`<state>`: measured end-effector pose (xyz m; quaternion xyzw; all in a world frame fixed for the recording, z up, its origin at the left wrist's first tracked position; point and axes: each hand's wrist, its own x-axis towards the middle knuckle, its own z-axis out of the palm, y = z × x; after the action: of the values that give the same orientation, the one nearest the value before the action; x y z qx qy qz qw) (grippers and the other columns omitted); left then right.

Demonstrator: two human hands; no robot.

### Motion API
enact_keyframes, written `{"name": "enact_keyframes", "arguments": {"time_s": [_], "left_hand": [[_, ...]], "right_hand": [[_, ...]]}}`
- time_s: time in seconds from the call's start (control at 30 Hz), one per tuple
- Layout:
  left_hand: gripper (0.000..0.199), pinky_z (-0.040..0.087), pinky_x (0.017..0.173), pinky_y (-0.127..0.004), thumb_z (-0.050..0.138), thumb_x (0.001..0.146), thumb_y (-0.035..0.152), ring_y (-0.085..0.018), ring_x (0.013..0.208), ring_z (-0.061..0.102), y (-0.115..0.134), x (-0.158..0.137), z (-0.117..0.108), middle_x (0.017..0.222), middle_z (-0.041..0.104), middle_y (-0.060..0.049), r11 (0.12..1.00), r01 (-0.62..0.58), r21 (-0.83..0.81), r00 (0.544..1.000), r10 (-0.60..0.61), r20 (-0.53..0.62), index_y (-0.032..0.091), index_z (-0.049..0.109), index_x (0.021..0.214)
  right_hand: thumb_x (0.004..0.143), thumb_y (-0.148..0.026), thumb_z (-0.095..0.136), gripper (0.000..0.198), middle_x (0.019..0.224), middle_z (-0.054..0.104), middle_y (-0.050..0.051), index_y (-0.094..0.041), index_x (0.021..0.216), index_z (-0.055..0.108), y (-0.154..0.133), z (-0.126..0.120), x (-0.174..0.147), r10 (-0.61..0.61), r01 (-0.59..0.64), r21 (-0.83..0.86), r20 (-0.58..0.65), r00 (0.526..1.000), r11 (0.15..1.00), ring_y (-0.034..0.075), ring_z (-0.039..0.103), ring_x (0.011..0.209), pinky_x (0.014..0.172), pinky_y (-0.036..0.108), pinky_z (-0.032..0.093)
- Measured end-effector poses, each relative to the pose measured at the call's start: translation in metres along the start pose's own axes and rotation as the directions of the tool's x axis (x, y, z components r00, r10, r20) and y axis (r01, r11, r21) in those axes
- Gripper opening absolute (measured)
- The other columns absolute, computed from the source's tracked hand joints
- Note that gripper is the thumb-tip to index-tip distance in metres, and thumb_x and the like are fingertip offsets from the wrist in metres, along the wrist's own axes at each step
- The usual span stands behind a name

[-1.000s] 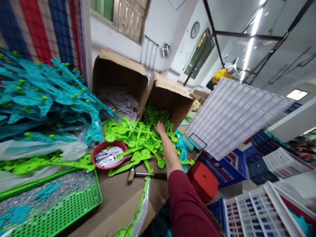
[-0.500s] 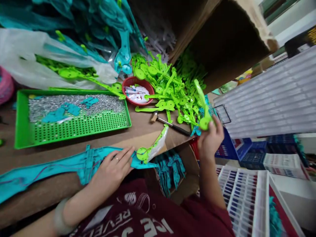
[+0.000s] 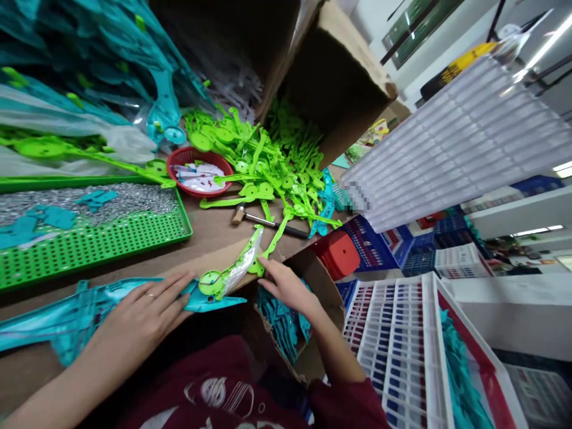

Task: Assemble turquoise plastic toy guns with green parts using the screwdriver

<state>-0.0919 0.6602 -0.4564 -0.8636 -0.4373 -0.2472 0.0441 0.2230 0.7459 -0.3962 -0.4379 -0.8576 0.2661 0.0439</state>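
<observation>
My left hand [image 3: 149, 304] lies flat across a long teal plastic part [image 3: 107, 292] along the table's front edge, fingers stretched out over it and thumb hidden. On the part's right end sits a lime-green lever-like plastic piece [image 3: 210, 282] with a round disc and a strip of clear plastic. My right hand [image 3: 283, 283] pinches the round end of a second lime-green plastic piece [image 3: 277, 237] just right of the first. This second piece slants up toward the pile; whether the two pieces touch, I cannot tell.
Behind lie a hammer [image 3: 272, 223], a heap of lime-green pieces [image 3: 263, 161], and a red basket [image 3: 201, 189]. At left is a green tray [image 3: 134, 239] of small metal pins. Below the edge stands a carton [image 3: 324, 298] with teal parts, beside a white crate [image 3: 388, 345].
My right hand has come down and left from beside the pile, bringing the lime-green piece near the teal part's end. The view has swung right; my left hand stays on the teal part.
</observation>
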Motion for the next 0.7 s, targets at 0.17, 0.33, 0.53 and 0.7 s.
{"name": "enact_keyframes", "arguments": {"time_s": [0.17,0.33,0.53,0.7], "left_hand": [[0.037,0.044,0.095,-0.045,0.037,0.106,0.026,-0.034,0.125,0.057,0.003,-0.001,-0.001,0.141,0.058,-0.018,0.997,0.055,-0.053,0.998,-0.055,0.011,0.013,0.071,0.100],[0.034,0.043,0.096,-0.046,0.039,0.106,0.022,-0.034,0.127,0.056,0.006,0.004,-0.006,0.143,0.056,-0.018,0.996,0.084,-0.013,0.995,-0.083,0.050,0.012,0.072,0.102],[0.032,0.042,0.100,-0.045,0.040,0.105,0.021,-0.032,0.128,0.055,0.008,0.005,-0.008,0.145,0.054,-0.018,0.993,0.117,0.013,0.991,-0.118,0.060,0.011,0.071,0.106],[0.034,0.042,0.101,-0.045,0.040,0.105,0.021,-0.032,0.129,0.055,0.009,0.007,-0.010,0.143,0.056,-0.018,0.991,0.135,-0.015,0.989,-0.133,0.071,0.010,0.072,0.106]], "right_hand": [[0.085,-0.029,0.074,0.069,0.120,0.052,0.013,-0.019,0.145,0.041,0.004,-0.028,0.027,-0.041,0.062,-0.177,0.119,0.992,0.982,0.026,0.060,0.106,0.094,0.043,0.054],[0.075,-0.025,0.080,0.056,0.125,0.053,0.013,-0.016,0.124,0.054,-0.002,-0.062,0.039,-0.027,0.073,-0.229,0.198,0.980,0.971,0.027,0.062,0.108,0.093,0.044,0.055],[0.077,-0.031,0.078,0.055,0.125,0.056,0.012,-0.019,0.123,0.051,-0.046,-0.070,0.050,-0.173,0.185,-0.084,0.138,0.975,0.979,0.025,0.062,0.107,0.089,0.039,0.055],[0.081,-0.038,0.077,0.058,0.119,0.058,0.014,-0.013,0.126,0.051,-0.071,-0.032,0.079,-0.274,0.344,-0.153,0.355,0.894,0.926,0.028,0.061,0.105,0.083,0.041,0.055]]}}
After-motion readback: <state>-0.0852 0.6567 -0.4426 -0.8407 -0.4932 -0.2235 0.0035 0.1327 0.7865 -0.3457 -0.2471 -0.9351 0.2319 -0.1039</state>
